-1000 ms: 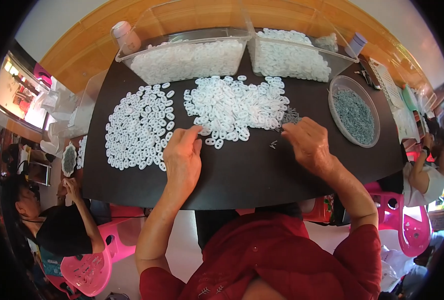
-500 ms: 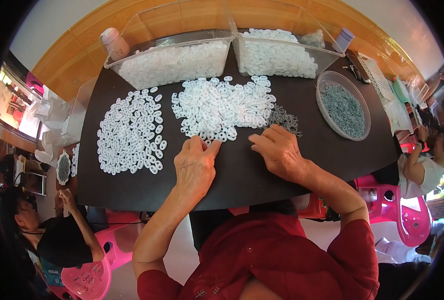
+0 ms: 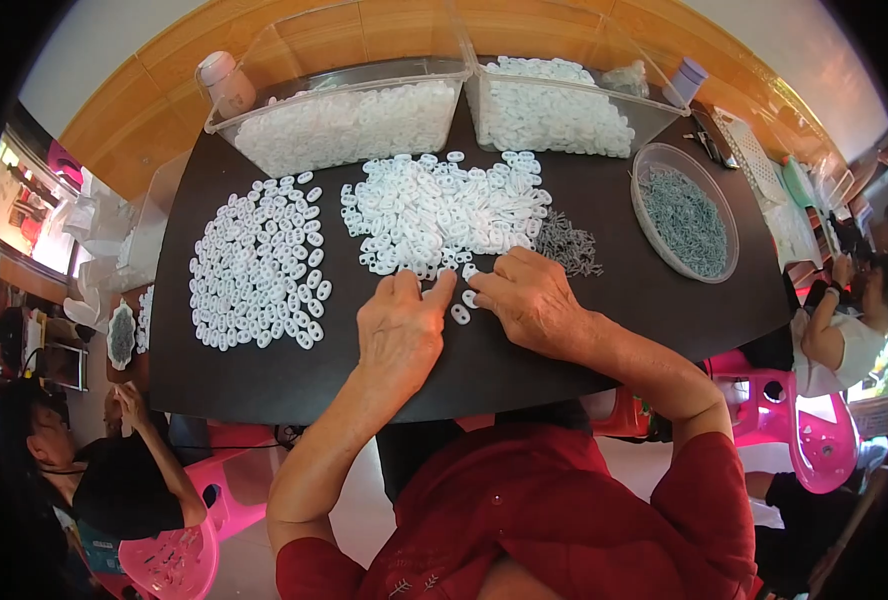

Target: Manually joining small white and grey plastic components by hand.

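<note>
Along the near edge of the middle pile of small white oval two-holed plastic pieces [image 3: 434, 205], my left hand [image 3: 401, 325] has its fingers bent. A gap shows between its thumb side and the other fingers, where white pieces lie. To its right, my right hand [image 3: 532, 305] is curled, palm down. Its fingertips meet a loose white piece [image 3: 469, 298]; whatever is between them is hidden. Another white piece [image 3: 460, 314] lies apart, just below. A small heap of grey screws [image 3: 566, 245] sits beyond the right hand.
Spread white pieces [image 3: 254, 265] cover the table's left side. Two clear bins [image 3: 349, 130] [image 3: 554, 115] of white pieces line the back. A round tub [image 3: 734, 255] of grey screws stands at right. People sit on both sides near pink chairs [image 3: 169, 560].
My right hand has moved left from beside the screw heap toward my left hand. Loose white pieces now lie between the hands. The left hand has shifted slightly right.
</note>
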`<state>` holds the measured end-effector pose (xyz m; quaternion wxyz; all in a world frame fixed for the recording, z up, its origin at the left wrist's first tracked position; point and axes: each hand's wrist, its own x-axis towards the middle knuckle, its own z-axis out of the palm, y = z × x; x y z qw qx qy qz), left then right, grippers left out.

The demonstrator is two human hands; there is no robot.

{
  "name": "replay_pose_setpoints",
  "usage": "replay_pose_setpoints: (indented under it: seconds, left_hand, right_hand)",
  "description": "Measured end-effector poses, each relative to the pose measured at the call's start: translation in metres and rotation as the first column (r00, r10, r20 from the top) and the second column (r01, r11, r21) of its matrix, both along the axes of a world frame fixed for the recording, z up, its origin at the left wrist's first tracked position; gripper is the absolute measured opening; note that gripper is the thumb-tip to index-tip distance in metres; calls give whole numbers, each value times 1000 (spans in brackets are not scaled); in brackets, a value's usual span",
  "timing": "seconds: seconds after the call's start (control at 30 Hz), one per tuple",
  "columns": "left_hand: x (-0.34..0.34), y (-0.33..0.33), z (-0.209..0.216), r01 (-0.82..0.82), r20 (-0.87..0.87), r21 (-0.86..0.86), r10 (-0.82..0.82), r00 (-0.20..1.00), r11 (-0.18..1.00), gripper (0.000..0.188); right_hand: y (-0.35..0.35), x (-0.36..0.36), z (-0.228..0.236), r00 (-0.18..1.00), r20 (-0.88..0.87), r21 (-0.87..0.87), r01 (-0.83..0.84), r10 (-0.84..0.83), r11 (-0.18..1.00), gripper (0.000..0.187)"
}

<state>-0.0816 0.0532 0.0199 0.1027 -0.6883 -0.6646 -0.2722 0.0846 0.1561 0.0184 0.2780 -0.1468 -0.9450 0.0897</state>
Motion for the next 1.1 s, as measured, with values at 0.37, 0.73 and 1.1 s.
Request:
replay_pose_setpoints:
  seconds: [0.37,0.73,1.1]
  left_hand:
    - [21,-9,-1,165,37,-15,-164,986,986,29]
    - [0,-15,-11,117,-120,-60,-124,985,991,37]
    - [3,-29,-6,54,33,214,-63,997,975,35]
  right_hand:
    - [22,-15,-5,995,-63,78,81,-76,994,18]
    - [21,-6,-2,999,18,80,43,-45,996,10]
    - [7,-4,-5,1000,30,8,-1,1,1000,16]
